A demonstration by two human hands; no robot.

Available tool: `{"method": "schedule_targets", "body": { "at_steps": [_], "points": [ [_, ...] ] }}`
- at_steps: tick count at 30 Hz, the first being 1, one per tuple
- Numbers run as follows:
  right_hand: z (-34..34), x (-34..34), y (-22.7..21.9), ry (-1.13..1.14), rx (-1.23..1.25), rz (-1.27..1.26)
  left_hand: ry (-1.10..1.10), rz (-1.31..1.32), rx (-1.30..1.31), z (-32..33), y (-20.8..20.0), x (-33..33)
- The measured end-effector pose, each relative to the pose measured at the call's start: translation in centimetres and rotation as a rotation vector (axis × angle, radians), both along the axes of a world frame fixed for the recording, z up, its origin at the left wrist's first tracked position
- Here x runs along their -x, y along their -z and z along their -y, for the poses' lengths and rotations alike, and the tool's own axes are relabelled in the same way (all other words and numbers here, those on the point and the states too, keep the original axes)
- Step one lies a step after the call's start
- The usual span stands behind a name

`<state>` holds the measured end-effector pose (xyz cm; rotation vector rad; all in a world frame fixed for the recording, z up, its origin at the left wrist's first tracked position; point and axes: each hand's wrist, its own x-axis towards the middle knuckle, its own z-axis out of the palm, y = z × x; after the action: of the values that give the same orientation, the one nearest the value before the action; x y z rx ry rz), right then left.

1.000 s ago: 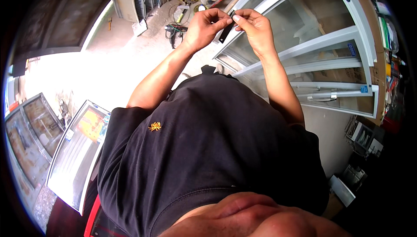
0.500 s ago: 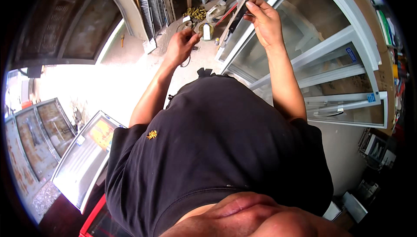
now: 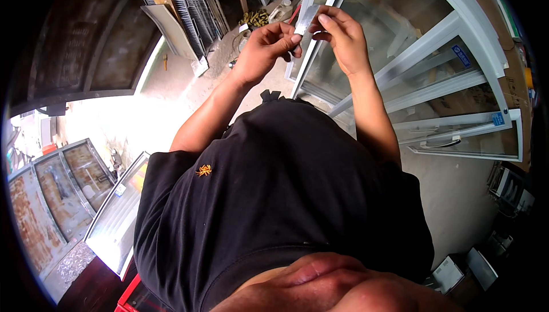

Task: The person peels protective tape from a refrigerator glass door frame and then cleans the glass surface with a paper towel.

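In front of me, a thin, flat, shiny strip point(image 3: 307, 20) spans the gap between my two hands; its kind is unclear. My left hand point(image 3: 266, 52) pinches the lower end between thumb and fingers. At the upper end, the bent fingers of my right hand point(image 3: 342, 38) close on the strip's edge. Both hands are raised ahead of my dark shirt. Directly behind and to the right of them stand white-framed glass panels point(image 3: 394, 60), apparently sliding windows.
Dark slatted metal pieces point(image 3: 191, 9) lean at the far left. Beyond my left hand lie a yellow-black coiled rope point(image 3: 255, 18) and a pale jug point(image 3: 280, 12). A framed glass pane point(image 3: 117, 212) and rusty metal panels point(image 3: 63, 189) stand at left.
My left hand has moved up and right to the strip. My right hand has come slightly lower, and the strip, dark before, now shines silvery. The view has shifted a little.
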<state>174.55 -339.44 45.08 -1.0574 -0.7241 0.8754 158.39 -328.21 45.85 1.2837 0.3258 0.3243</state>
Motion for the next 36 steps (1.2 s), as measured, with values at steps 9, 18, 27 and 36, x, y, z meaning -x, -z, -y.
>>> {"method": "schedule_targets", "body": {
  "at_steps": [9,18,27,36],
  "points": [
    [1.3,2.8,-3.7,0.338,0.015,0.929,-0.18,-0.008,-0.289,1.3,-0.2,-0.1],
    [-0.1,4.3,-3.5,0.28,0.089,1.037,-0.237,-0.02,-0.428,1.1,0.1,2.9],
    [-0.5,7.1,-3.6,0.231,0.11,1.083,-0.193,-0.031,-0.301,0.1,0.7,5.2],
    [-0.1,7.7,-3.9,0.269,0.171,1.071,-0.117,-0.018,-0.293,-0.3,0.7,6.0]
  ]
}}
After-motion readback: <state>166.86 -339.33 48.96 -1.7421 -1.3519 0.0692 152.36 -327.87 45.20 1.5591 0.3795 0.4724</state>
